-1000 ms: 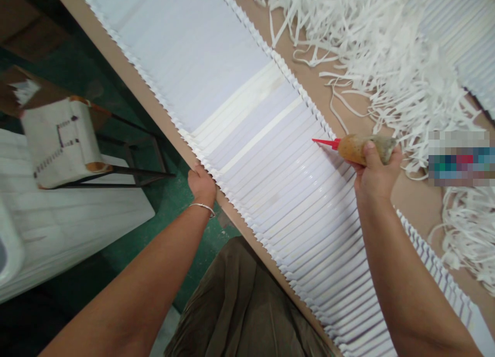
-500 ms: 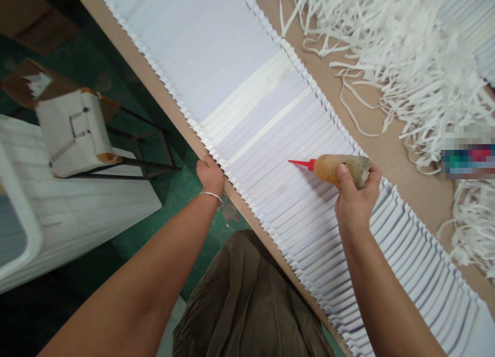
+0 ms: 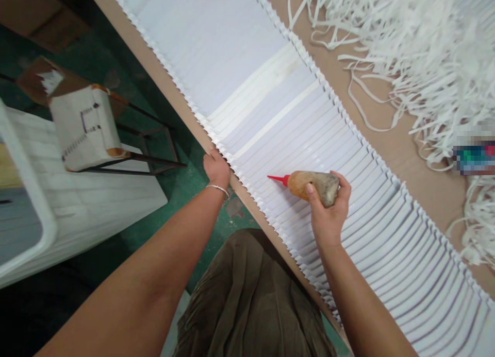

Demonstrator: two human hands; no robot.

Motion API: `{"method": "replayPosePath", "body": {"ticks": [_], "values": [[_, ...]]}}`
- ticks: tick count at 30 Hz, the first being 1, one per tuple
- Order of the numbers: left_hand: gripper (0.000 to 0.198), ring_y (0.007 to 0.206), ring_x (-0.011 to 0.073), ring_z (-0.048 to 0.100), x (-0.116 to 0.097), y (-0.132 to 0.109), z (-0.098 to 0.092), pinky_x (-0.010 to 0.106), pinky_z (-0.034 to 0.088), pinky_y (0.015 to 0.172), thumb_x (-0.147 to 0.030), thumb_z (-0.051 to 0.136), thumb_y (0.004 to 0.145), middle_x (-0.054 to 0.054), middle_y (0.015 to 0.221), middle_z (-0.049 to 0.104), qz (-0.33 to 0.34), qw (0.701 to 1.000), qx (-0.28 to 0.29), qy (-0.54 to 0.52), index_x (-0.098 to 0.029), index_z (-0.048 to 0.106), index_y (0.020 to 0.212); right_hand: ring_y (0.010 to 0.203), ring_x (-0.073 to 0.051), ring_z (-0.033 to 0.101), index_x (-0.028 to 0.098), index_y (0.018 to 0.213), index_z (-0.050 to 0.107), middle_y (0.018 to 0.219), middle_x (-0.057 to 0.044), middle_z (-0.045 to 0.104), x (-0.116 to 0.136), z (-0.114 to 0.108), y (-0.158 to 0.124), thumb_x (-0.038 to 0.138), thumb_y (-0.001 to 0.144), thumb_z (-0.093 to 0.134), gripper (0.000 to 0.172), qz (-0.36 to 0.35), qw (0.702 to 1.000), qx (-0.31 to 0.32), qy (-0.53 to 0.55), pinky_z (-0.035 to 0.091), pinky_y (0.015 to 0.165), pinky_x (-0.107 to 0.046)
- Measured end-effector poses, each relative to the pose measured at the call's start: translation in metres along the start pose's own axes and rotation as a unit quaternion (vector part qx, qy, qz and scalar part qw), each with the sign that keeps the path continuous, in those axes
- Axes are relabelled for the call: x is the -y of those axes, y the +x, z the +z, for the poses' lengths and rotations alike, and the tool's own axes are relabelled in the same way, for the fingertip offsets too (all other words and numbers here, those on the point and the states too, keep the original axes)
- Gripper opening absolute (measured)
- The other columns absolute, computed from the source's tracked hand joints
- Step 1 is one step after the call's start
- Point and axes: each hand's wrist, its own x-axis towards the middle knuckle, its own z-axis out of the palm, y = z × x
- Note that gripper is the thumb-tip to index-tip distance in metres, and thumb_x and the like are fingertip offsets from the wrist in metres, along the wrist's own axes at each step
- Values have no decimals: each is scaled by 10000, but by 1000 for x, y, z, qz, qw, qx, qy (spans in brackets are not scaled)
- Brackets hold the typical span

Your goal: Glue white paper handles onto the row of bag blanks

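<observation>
Now my right hand (image 3: 328, 213) is wrapped around the glue bottle (image 3: 313, 185), which has slid from the far edge of the pleated white paper (image 3: 270, 115) toward the near edge since a second ago; its red nozzle (image 3: 277, 179) points left, low over the folds. My left hand (image 3: 216, 166) still grips the near edge of the pleats at the tabletop (image 3: 386, 140) rim, fingers curled on them. Loose white strips (image 3: 417, 53) lie well apart beyond.
</observation>
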Motion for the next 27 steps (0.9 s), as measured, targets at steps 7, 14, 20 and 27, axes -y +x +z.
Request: {"method": "replayPosePath", "body": {"ticks": [7,14,20,27], "values": [[469,1063,307,669,1,0,0,425,476,955,-373,256,1072,211,1061,688,19,1000,-12,10,-116,633,965,1143,-224,567,251,1284,560,1216,-45,573,1,3,-13,442,778,788,587,-49,998,24,-18,468,1037,-441],[470,1055,296,666,2,1,2,392,475,919,-401,261,1067,204,1046,681,5,1000,-17,19,-138,629,938,1241,-287,539,250,1261,579,1239,-67,517,-1,-24,36,345,639,886,701,-138,986,-80,47,458,1094,-519],[431,996,276,663,2,1,1,372,484,861,-396,270,1060,142,915,662,2,1000,-16,4,-182,574,842,1190,-252,618,267,1215,490,1295,-34,546,-16,-42,128,359,766,769,536,-66,961,-159,217,533,1019,-574],[363,1005,306,650,1,1,-4,426,483,916,-370,307,1040,156,914,651,17,1000,-20,10,-211,490,770,929,-220,704,252,1092,459,1217,-47,607,-37,-31,199,281,702,776,503,47,941,-147,302,632,700,-434]]}}
